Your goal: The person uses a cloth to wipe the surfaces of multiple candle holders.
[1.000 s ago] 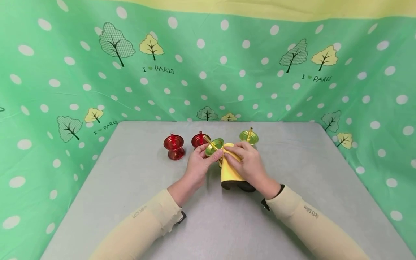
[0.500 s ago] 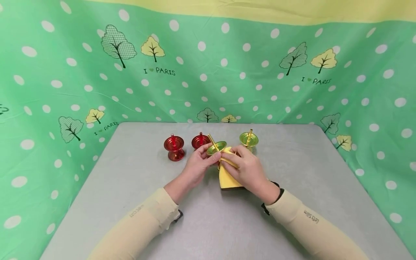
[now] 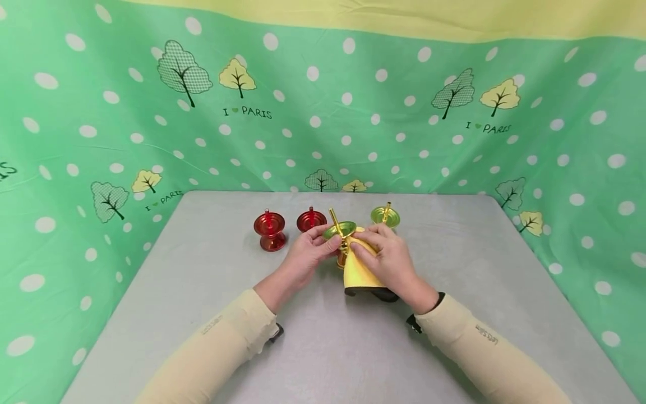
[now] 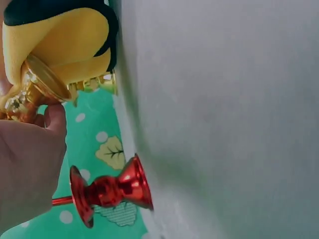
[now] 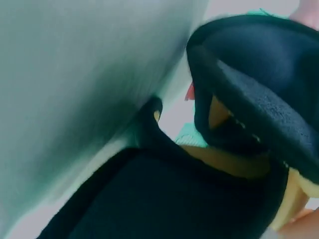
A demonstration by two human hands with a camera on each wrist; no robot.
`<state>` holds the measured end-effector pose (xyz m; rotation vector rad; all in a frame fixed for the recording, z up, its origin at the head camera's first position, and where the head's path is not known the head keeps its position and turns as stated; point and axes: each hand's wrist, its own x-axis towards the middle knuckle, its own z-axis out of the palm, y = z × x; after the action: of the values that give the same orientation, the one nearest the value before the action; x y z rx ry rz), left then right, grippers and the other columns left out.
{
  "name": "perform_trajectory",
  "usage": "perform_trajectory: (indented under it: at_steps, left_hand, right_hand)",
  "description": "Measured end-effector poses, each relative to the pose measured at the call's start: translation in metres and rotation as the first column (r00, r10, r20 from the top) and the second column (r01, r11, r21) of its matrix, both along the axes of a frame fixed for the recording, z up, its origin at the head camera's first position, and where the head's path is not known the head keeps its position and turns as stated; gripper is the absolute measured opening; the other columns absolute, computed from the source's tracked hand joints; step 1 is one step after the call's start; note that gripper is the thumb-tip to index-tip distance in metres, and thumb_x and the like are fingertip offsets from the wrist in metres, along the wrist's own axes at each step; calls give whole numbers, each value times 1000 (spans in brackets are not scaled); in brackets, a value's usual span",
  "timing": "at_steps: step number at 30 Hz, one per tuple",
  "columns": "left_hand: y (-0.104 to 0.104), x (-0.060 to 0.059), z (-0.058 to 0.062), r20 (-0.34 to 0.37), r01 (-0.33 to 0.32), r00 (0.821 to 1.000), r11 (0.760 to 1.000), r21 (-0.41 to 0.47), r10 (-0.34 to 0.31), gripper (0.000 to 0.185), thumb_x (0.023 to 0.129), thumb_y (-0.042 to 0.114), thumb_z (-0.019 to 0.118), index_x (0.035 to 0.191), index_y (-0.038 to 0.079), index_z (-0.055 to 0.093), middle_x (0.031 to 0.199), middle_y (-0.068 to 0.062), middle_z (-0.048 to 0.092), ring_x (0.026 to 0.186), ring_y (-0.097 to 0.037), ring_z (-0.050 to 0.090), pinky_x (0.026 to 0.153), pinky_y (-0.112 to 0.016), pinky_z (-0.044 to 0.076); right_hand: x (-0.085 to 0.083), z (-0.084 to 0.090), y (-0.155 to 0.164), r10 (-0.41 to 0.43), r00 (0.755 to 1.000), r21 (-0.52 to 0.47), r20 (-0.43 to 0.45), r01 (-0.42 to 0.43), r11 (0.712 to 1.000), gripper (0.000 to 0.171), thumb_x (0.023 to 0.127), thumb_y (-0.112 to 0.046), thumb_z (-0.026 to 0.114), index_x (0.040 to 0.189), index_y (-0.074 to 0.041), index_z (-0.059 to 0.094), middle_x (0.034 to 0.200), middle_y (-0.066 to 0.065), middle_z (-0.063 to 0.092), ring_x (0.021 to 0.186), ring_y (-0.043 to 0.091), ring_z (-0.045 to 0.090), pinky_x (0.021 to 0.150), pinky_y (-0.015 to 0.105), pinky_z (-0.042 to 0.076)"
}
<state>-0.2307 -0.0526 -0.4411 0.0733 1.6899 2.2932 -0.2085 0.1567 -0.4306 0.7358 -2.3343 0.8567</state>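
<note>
The gold candle holder (image 3: 340, 238) is pinched by the left hand (image 3: 304, 259); the yellow cloth (image 3: 357, 270), gripped by the right hand (image 3: 388, 260), should be pressed firmly around its stem.

From the head we are looking forward and down over the whole table (image 3: 202, 269). The left wrist camera is sitting low and close, sharing the yellow cloth (image 4: 70, 37). The right wrist view is pressing closest against it.

A grey table (image 3: 202, 292) carries two red holders (image 3: 270, 230) far left and a gold holder (image 3: 386, 215) far right.
</note>
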Motion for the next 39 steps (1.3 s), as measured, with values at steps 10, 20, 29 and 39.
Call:
perform_trajectory:
  at_steps: [10,20,29,39]
  left_hand:
    - [8,2,2,43,-72,996,997,17,72,52,101,3,72,146,-5,49,137,-23,71,96,-7,73,87,-23,61]
    - [14,5,5,65,-146,987,989,9,145,54,100,9,75,146,-5,50,143,-25,67,101,-9,73,85,-22,61]
    - [15,9,12,30,-244,969,969,-46,246,57,93,14,85,139,2,53,138,-18,72,113,-12,70,98,-24,57]
    - [6,9,14,-33,-210,978,967,-146,208,66,89,20,90,142,6,54,138,-12,73,123,-18,70,108,-35,57]
  right_hand:
    - [1,-7,-5,-28,971,97,-236,53,994,25,84,-15,92,107,-12,85,97,13,69,77,24,62,63,38,57]
    - [4,-5,-5,15,952,187,-307,45,981,28,85,-17,91,112,-15,85,99,15,70,81,28,67,65,41,61]
    - [9,-1,-7,43,954,258,-298,37,965,26,87,-20,90,111,-18,84,100,13,70,86,28,69,71,42,63]
    - [10,4,-2,-21,985,290,-172,71,954,21,87,-24,90,107,-19,86,96,8,68,79,22,65,59,37,58]
